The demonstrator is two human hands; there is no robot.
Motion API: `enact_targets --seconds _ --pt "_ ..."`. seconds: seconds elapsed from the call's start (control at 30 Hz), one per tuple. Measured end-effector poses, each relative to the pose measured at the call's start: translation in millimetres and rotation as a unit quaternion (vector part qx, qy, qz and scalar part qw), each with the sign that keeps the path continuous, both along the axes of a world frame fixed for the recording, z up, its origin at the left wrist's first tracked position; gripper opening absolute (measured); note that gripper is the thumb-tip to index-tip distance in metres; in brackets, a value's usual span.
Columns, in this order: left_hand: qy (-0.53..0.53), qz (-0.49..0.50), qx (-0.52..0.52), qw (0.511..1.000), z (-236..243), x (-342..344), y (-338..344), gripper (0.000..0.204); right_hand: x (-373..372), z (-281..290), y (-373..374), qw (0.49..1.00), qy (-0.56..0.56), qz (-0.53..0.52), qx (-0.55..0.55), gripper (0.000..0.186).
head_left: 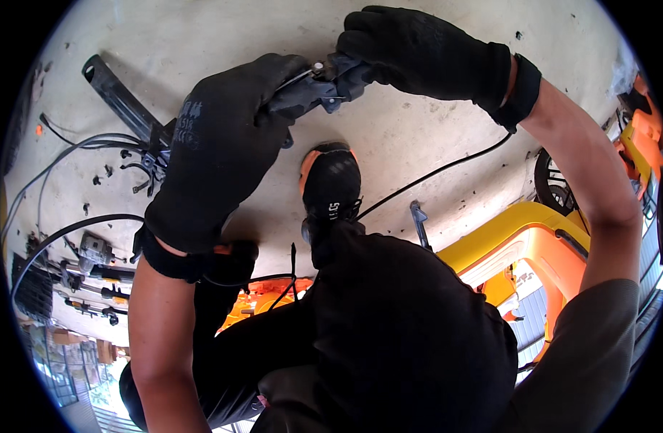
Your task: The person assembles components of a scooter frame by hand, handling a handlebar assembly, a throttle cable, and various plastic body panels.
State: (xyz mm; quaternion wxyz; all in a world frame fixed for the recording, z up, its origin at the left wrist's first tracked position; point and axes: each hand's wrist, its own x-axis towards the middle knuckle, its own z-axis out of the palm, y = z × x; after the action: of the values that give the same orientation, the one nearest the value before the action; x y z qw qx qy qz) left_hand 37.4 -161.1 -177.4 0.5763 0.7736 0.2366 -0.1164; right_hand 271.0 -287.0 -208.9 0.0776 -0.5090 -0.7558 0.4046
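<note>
Both my hands wear black work gloves and meet above the floor at the upper middle. Fingers of my left hand (227,148) are closed round a dark mechanical part (310,95) with a small shiny bolt head (318,66); I cannot make out its exact kind. A thin metal strip or rod shows along its upper side. At the part's right end, my right hand (422,54) has its fingers curled tightly and grips it. The glove hides most of that end.
A black metal tube (119,94) with cables lies on the floor at left. A black cable (440,171) runs below my right wrist. My shoe (331,177) is below the part. Tools (93,252) lie at lower left; yellow and orange bodywork (519,234) stands at right.
</note>
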Motion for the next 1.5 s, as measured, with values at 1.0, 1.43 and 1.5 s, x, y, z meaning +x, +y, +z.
enact_targets --seconds 1.0,1.43,1.5 --pt "0.107 0.025 -0.083 0.99 23 13 9 0.032 30 -37 -79 0.956 0.027 -0.291 0.008 0.036" --pt "0.039 0.0 -0.036 0.999 20 -3 21 0.017 29 -38 -79 0.952 0.026 -0.302 -0.031 0.039" --pt "0.057 -0.017 -0.062 0.996 19 -4 29 0.019 29 -38 -80 0.955 0.021 -0.297 -0.004 0.033"
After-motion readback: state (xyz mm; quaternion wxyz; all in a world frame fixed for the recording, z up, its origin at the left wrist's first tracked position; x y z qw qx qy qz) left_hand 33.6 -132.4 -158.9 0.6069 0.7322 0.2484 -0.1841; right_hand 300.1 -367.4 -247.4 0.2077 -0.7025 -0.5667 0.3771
